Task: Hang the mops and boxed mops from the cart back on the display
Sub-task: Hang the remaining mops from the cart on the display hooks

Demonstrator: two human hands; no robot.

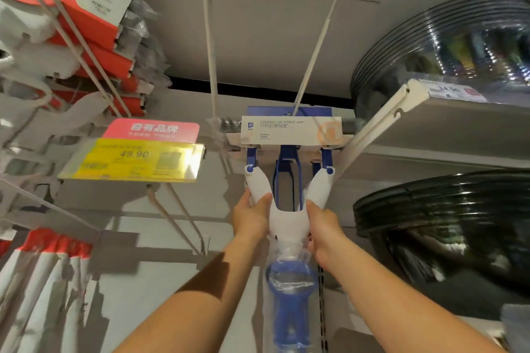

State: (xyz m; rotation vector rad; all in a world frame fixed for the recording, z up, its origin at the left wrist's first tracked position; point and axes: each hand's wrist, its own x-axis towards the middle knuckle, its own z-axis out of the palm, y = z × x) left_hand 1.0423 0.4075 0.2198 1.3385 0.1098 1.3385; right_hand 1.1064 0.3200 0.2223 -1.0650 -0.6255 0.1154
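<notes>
I look up at a white and blue sponge mop raised in front of the display wall. My left hand grips the left arm of its white forked yoke, and my right hand grips the right arm. The mop's head, wrapped in a white card label, sits at the long display hook that carries a price tag at its tip. A blue lever wrapped in clear plastic runs down the handle toward me. A second bare hook hangs just to the left.
Red and white boxed mops hang at the upper left, above a yellow 49.90 price tag. More red and white mop heads hang lower left. At right, a white shelf holds stacked dark round pans, with more pans below.
</notes>
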